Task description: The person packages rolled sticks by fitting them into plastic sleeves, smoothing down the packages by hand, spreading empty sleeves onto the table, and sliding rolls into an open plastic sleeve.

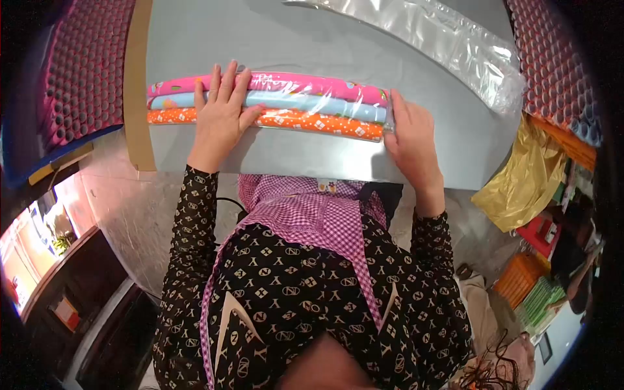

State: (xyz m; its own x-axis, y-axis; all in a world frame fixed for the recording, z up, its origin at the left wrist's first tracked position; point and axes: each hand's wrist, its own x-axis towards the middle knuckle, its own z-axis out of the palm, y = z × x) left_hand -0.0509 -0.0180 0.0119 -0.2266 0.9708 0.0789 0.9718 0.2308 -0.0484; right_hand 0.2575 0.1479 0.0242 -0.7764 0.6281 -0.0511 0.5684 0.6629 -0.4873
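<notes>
Three patterned rolls lie side by side on the grey table [312,39]: a pink roll [305,83], a light blue roll [305,102] and an orange roll [312,121]. A clear plastic sleeve [354,107] wraps their right part. My left hand [222,107] lies flat across all three rolls near their left end, fingers spread. My right hand [409,140] presses against the right end of the bundle, at the sleeve's end.
A long clear plastic bag [448,45] lies across the table's far right. Pink egg-crate foam [84,71] lines both sides. A gold bag [530,175], orange crate [520,276] and other goods sit at the lower right. A cardboard strip [136,84] edges the table's left.
</notes>
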